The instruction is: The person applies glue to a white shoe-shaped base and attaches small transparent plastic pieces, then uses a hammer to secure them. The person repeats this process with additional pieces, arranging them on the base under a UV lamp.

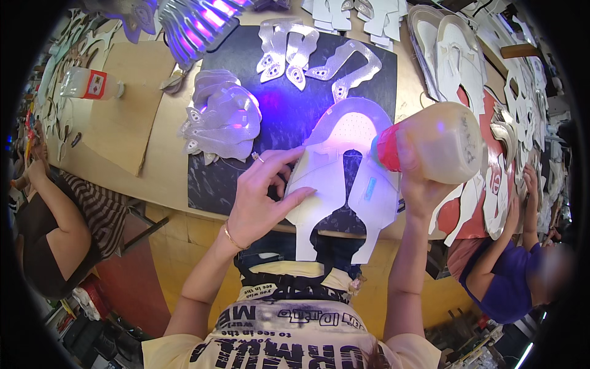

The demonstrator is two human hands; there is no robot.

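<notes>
A white shoe upper point(319, 183) with a perforated toe lies flat on a black marbled board point(212, 184). Its two lower ends reach past the table's near edge. My left hand point(265, 192) rests at the upper's left side, index finger and thumb apart on it, the other fingers bent. In my right hand point(424, 190) is a plastic bottle point(452, 144) with a red label and cloudy pale contents. The bottle is tipped sideways, its neck pointing left over the upper's right side. Whether the neck touches the upper, I cannot tell.
Stacked silver shoe pieces point(224, 117) sit left on the board, with several loose ones point(286, 49) behind. A purple-lit ribbed lamp point(198, 27) hangs above. Another bottle point(92, 83) lies far left. White cut pieces point(452, 55) crowd the right. Co-workers sit at both sides.
</notes>
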